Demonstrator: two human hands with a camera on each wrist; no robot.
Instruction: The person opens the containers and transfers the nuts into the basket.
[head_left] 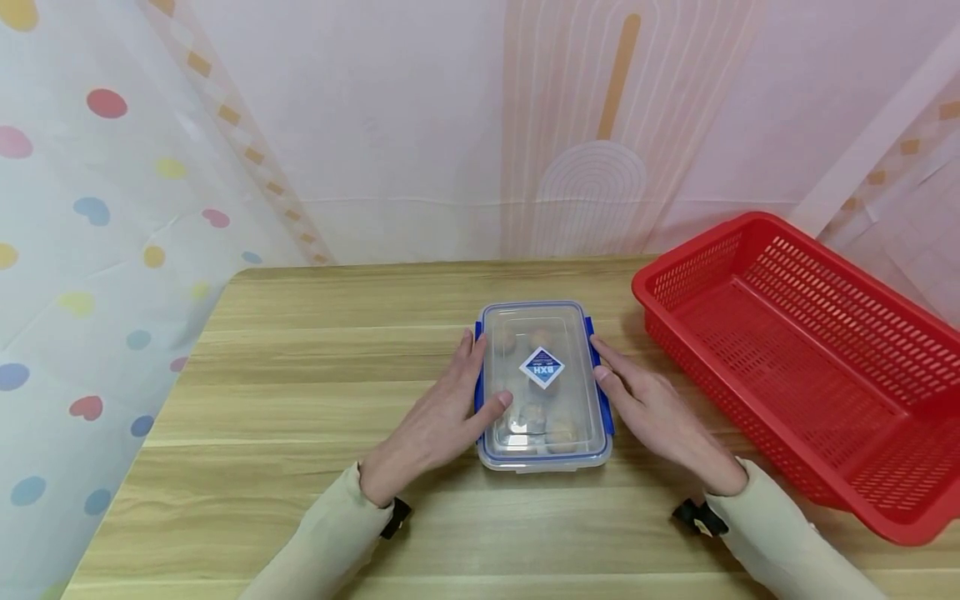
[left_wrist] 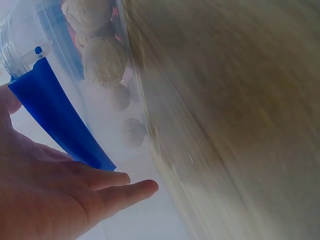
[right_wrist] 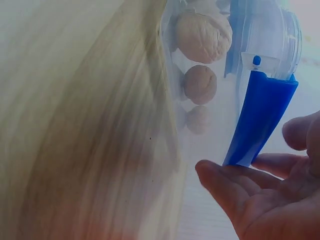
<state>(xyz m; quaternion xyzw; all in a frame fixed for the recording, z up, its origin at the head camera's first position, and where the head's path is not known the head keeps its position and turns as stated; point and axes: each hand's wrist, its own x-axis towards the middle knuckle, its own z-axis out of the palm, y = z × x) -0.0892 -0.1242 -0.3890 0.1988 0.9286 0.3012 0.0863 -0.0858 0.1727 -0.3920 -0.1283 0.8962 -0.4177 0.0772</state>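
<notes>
A clear plastic food container [head_left: 551, 417] with a blue-edged lid stands on the table, several walnuts [right_wrist: 204, 37] visible through its wall. My left hand [head_left: 442, 412] lies along its left side, thumb over the lid's edge and fingers nearly straight by the blue side latch [left_wrist: 57, 115]. On the opposite side, my right hand [head_left: 652, 408] touches the right blue latch [right_wrist: 260, 120] with extended fingers. In both wrist views the latches hang from the lid at a slant to the container's wall. A blue and white diamond label [head_left: 542, 367] is on the lid.
A red perforated plastic basket [head_left: 795, 367] stands at the right of the wooden table [head_left: 315, 400], close to my right forearm. Behind the table hangs a patterned cloth [head_left: 412, 125], with another dotted stretch at the left.
</notes>
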